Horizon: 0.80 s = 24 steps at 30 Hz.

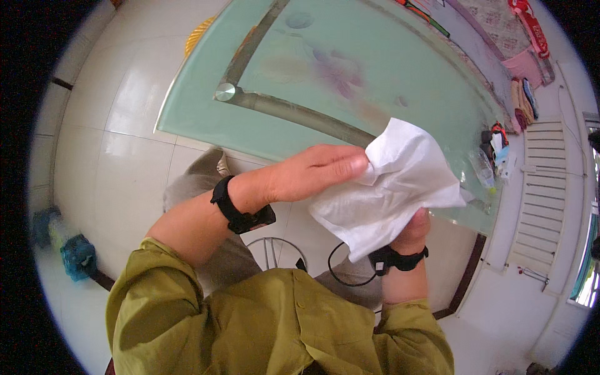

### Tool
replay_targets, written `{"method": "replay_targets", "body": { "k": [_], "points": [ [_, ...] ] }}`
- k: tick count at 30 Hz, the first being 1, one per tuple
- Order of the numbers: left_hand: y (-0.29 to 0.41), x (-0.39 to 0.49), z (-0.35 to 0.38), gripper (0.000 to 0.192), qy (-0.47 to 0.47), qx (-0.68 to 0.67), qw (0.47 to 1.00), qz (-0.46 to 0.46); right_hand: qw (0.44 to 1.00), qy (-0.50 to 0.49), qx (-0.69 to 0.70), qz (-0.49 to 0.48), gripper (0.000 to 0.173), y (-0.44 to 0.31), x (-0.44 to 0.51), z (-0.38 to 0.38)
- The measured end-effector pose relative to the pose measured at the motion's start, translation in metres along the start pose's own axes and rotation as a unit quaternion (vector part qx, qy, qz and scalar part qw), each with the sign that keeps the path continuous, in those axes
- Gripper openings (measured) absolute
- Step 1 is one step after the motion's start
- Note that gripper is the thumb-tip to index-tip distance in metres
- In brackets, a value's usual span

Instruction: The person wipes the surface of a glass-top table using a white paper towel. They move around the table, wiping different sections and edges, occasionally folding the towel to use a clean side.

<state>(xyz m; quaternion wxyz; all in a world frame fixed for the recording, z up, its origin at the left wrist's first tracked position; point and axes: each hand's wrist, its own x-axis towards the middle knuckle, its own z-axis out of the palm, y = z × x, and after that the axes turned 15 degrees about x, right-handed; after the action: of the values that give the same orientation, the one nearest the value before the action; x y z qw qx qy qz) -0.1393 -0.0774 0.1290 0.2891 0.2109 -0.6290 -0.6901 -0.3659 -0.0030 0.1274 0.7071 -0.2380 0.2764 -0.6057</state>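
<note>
A creased white sheet (403, 178), a soft tissue or thin cloth, is spread between my two hands above the near edge of the table. My left hand (318, 171) holds its left side, with the extended fingers and thumb lying along the sheet. My right hand (415, 227) is at the lower right edge of the sheet. The thumb side shows, while the sheet covers the other fingers. Black straps circle both wrists, each with a small dark device.
A frosted glass table (187, 108) with a flower print stands ahead. A clear plastic bottle (483, 168) and small items lie at its right end. Below my arms are a round metal stool frame (276, 243) and a black cable (333, 269). A blue plastic bag (78, 257) is at left.
</note>
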Motion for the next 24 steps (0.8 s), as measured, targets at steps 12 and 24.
{"method": "replay_targets", "body": {
  "k": [12, 24],
  "points": [
    [-0.005, 0.014, -0.039, 0.027, 0.211, 0.029, 0.974, -0.073, 0.994, 0.042, 0.092, -0.035, 0.061, 0.036, 0.066, -0.006],
    [-0.056, 0.042, -0.057, 0.091, 0.243, 0.775, 0.579, -0.075, 0.927, 0.087, -0.332, -0.15, 0.053, 0.034, 0.099, -0.043]
  ]
}}
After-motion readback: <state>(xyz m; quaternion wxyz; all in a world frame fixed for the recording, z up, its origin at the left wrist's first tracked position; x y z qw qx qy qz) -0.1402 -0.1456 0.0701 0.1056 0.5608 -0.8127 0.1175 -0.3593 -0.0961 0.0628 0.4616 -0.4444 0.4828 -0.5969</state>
